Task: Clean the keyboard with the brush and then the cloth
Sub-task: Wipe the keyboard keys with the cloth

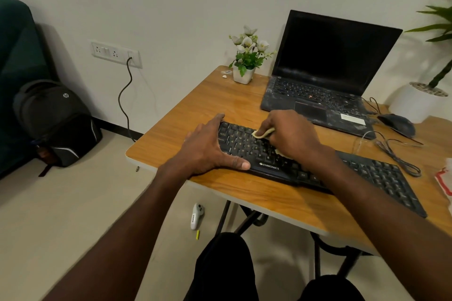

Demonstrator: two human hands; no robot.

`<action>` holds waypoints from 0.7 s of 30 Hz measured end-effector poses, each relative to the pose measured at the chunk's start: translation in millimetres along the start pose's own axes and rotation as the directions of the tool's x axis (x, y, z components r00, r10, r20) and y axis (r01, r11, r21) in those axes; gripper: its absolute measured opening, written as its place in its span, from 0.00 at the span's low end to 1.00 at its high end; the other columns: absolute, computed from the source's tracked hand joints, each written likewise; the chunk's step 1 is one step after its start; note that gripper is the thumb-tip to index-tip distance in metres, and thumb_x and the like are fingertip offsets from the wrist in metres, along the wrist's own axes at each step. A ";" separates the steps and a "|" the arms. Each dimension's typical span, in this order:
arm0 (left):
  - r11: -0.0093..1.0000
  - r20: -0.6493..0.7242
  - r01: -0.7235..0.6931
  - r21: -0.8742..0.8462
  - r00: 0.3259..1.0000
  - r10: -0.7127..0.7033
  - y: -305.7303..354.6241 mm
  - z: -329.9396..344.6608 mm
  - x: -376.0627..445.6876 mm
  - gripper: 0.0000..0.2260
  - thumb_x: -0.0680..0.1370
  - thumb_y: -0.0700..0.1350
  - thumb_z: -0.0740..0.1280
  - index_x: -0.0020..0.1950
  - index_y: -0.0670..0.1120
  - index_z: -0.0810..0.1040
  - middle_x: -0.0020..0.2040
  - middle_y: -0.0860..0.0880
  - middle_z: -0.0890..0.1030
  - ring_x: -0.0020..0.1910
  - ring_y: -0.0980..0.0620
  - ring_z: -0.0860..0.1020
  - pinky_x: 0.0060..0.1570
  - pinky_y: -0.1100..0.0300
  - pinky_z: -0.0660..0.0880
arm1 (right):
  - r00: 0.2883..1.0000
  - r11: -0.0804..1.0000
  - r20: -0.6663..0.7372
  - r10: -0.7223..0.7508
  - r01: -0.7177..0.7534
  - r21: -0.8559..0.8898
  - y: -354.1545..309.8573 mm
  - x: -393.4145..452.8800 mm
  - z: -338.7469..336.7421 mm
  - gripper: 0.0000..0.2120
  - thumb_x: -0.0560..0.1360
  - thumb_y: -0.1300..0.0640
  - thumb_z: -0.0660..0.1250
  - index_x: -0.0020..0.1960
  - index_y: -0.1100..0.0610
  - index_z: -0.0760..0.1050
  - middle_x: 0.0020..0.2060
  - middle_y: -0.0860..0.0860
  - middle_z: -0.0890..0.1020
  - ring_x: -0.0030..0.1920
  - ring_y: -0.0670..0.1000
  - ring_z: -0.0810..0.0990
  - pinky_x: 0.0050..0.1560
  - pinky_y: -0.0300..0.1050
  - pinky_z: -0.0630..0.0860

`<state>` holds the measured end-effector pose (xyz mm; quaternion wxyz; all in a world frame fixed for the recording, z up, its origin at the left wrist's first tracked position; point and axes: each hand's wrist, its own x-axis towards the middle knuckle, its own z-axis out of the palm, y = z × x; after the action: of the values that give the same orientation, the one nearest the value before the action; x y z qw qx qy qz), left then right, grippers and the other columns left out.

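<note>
A black keyboard [367,173] lies slanted across the wooden table [244,188], its left end nearest the table's left edge. My left hand [208,149] rests on that left end, fingers spread around the corner and thumb along the front edge, holding it still. My right hand [291,134] presses a small pale yellow cloth [263,132] onto the keys in the left-middle part of the keyboard; most of the cloth is hidden under the palm. No brush is in view.
An open dusty laptop [325,76] stands behind the keyboard, with a mouse [397,123] and cables [396,154] to its right. A small potted flower [245,58] sits at the back. A backpack [56,122] and a white controller [197,215] lie on the floor.
</note>
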<state>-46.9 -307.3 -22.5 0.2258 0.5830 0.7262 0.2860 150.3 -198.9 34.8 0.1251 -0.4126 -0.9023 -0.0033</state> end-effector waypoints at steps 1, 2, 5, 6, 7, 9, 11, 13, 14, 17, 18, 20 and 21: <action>1.000 0.004 0.000 0.001 1.000 0.000 0.6 -0.1 -0.2 0.71 0.50 0.82 0.76 0.86 0.58 0.50 0.80 0.46 0.67 0.77 0.44 0.66 0.79 0.39 0.61 | 1.000 1.000 0.013 0.009 -0.009 -0.019 6.9 -3.1 -3.9 0.13 0.76 0.59 0.74 0.53 0.41 0.86 0.54 0.43 0.85 0.51 0.48 0.82 0.43 0.48 0.79; 1.000 0.007 -0.001 -0.001 1.000 0.001 1.2 -0.6 -0.6 0.71 0.51 0.80 0.77 0.86 0.58 0.50 0.79 0.46 0.67 0.77 0.43 0.66 0.79 0.39 0.61 | 0.999 0.999 0.027 0.018 -0.017 -0.034 11.9 -5.5 -7.2 0.13 0.76 0.58 0.74 0.53 0.41 0.86 0.54 0.43 0.85 0.51 0.48 0.82 0.43 0.47 0.79; 1.000 0.010 -0.006 0.007 1.000 0.006 3.7 -0.8 -0.9 0.69 0.52 0.78 0.78 0.86 0.58 0.50 0.79 0.46 0.67 0.77 0.43 0.66 0.78 0.39 0.61 | 0.998 0.996 0.042 0.036 -0.033 -0.078 14.8 -6.5 -11.7 0.12 0.77 0.58 0.74 0.53 0.41 0.86 0.54 0.45 0.86 0.52 0.49 0.82 0.43 0.47 0.79; 1.000 0.010 -0.006 0.006 1.000 0.006 3.9 -0.5 -1.0 0.69 0.52 0.78 0.78 0.86 0.58 0.50 0.79 0.46 0.67 0.77 0.44 0.66 0.78 0.40 0.61 | 0.999 0.996 0.027 0.033 -0.031 -0.078 11.5 -4.3 -11.3 0.12 0.77 0.58 0.73 0.53 0.41 0.86 0.53 0.45 0.86 0.52 0.49 0.83 0.43 0.47 0.79; 1.000 0.008 -0.004 0.007 1.000 0.004 3.4 -0.3 -0.7 0.70 0.51 0.80 0.77 0.86 0.58 0.50 0.79 0.46 0.67 0.77 0.44 0.66 0.78 0.40 0.61 | 1.000 0.999 0.004 0.031 -0.031 -0.045 7.6 -1.1 -9.9 0.11 0.77 0.58 0.73 0.52 0.42 0.86 0.52 0.45 0.86 0.51 0.49 0.83 0.44 0.47 0.79; 1.000 0.004 -0.003 0.008 1.000 0.003 3.0 -0.3 -0.5 0.72 0.49 0.83 0.75 0.86 0.59 0.51 0.80 0.47 0.68 0.77 0.45 0.66 0.78 0.39 0.62 | 0.998 0.992 -0.048 0.047 -0.041 0.117 -1.9 7.2 -5.3 0.12 0.77 0.58 0.73 0.55 0.43 0.86 0.54 0.44 0.86 0.52 0.49 0.82 0.47 0.50 0.80; 1.000 0.000 0.001 0.002 1.000 -0.001 1.4 0.3 0.1 0.72 0.47 0.84 0.74 0.86 0.59 0.51 0.79 0.48 0.68 0.76 0.46 0.66 0.77 0.39 0.64 | 0.998 0.983 -0.051 0.034 -0.024 0.183 -10.1 13.0 -0.5 0.15 0.77 0.59 0.73 0.59 0.43 0.85 0.57 0.45 0.85 0.53 0.50 0.82 0.51 0.53 0.81; 1.000 -0.004 0.007 -0.004 1.000 -0.007 0.9 0.4 -0.3 0.73 0.47 0.84 0.74 0.86 0.60 0.51 0.79 0.48 0.68 0.76 0.46 0.66 0.77 0.38 0.65 | 1.000 0.998 -0.022 0.000 0.002 0.063 -10.6 13.4 4.2 0.16 0.77 0.60 0.73 0.61 0.43 0.84 0.58 0.46 0.85 0.56 0.51 0.82 0.50 0.51 0.81; 1.000 -0.007 0.007 -0.004 1.000 -0.007 0.7 0.6 -0.1 0.73 0.47 0.84 0.73 0.86 0.60 0.51 0.79 0.48 0.67 0.76 0.45 0.66 0.77 0.38 0.65 | 1.000 1.000 -0.022 -0.001 0.001 -0.015 -6.8 11.5 5.0 0.17 0.77 0.60 0.73 0.62 0.45 0.84 0.59 0.47 0.85 0.57 0.52 0.82 0.49 0.50 0.80; 1.000 -0.004 0.005 -0.003 1.000 -0.005 2.8 -0.3 -1.0 0.72 0.47 0.83 0.73 0.86 0.59 0.52 0.79 0.47 0.67 0.77 0.44 0.66 0.78 0.38 0.63 | 0.999 0.978 0.009 0.048 -0.045 -0.203 11.3 5.2 2.2 0.14 0.77 0.61 0.72 0.61 0.50 0.84 0.58 0.52 0.85 0.58 0.55 0.82 0.50 0.52 0.80; 1.000 -0.003 0.004 -0.002 1.000 -0.004 3.2 -0.7 -1.5 0.72 0.48 0.82 0.74 0.86 0.58 0.52 0.79 0.46 0.67 0.76 0.44 0.66 0.78 0.38 0.63 | 0.997 0.977 0.023 0.069 -0.063 -0.202 17.1 4.0 -0.1 0.13 0.77 0.60 0.72 0.60 0.50 0.84 0.58 0.52 0.85 0.57 0.55 0.82 0.50 0.53 0.81; 1.000 -0.001 -0.004 -0.001 1.000 0.004 4.4 -1.5 -2.0 0.70 0.50 0.80 0.77 0.86 0.58 0.52 0.79 0.45 0.67 0.76 0.43 0.66 0.77 0.37 0.63 | 0.995 0.989 0.006 0.102 -0.100 -0.107 22.2 2.7 -3.9 0.14 0.77 0.60 0.72 0.61 0.48 0.85 0.56 0.49 0.85 0.56 0.53 0.82 0.47 0.49 0.79; 1.000 0.000 -0.007 0.000 1.000 0.007 4.8 -1.6 -1.9 0.69 0.52 0.79 0.78 0.86 0.58 0.52 0.79 0.45 0.67 0.76 0.43 0.66 0.77 0.37 0.63 | 0.995 0.994 -0.031 0.099 -0.101 -0.052 20.6 2.1 -4.1 0.15 0.77 0.59 0.72 0.61 0.46 0.84 0.55 0.48 0.85 0.55 0.52 0.82 0.45 0.48 0.76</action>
<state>-44.1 -308.7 -18.0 0.2247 0.5857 0.7241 0.2868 165.3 -184.2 37.3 0.1266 -0.4605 -0.8782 -0.0271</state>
